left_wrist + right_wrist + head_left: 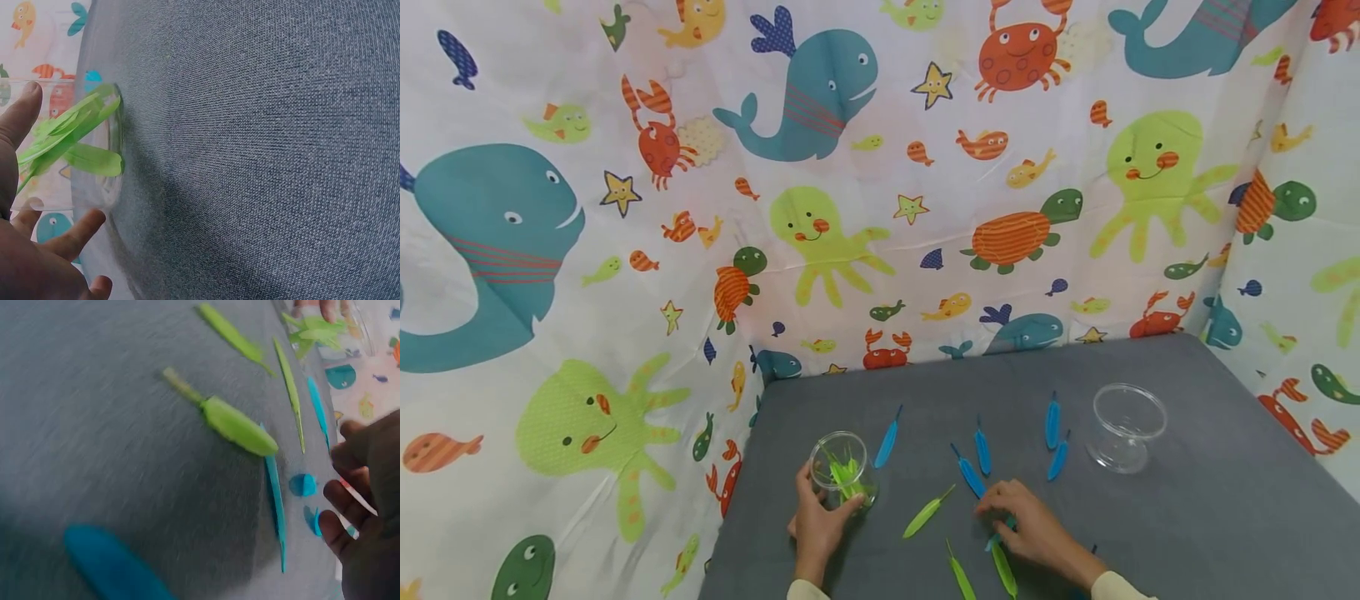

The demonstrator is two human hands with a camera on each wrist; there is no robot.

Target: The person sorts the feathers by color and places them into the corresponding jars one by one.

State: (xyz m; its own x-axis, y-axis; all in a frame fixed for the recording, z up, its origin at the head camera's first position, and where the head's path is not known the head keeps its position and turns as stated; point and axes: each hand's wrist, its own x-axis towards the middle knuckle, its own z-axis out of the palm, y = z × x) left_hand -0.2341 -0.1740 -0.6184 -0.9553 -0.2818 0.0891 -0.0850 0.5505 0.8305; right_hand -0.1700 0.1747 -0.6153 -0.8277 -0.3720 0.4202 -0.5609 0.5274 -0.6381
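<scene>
Gripping a clear cup (839,432) of green feathers (846,473) on a grey desk (940,385)

The left hand (820,518) is curled round the cup, thumb on one side and fingers on the other, probably because so light a vessel would tip easily. Held low on the wall, it stands upright with its mouth uncovered. The green feathers inside lean against the wall, crossing one another, as a round cup gives them no slot to stand straight in.

The right hand (1028,527) is over the desk, fingers bent, just beside a blue feather (972,477); whether they pinch anything I cannot tell, as the tips are partly hidden and the right wrist view is blurred. One loose green feather (1004,575) lies near that wrist, another (925,515) between the two hands. More blue feathers lie spread toward the back, mostly with gaps between them, which should let each be picked up singly. A footed clear dish (1131,438) stands well apart on the right, out of the way of both hands.

The feathers are slim and leaf-shaped, with soft vanes narrowing to thin stems. Cup and dish are smooth and see-through, glass or plastic. A coarse, woven-looking grey surface covers the desk, and behind it hangs a creased fabric (917,287) printed with sea animals.
</scene>
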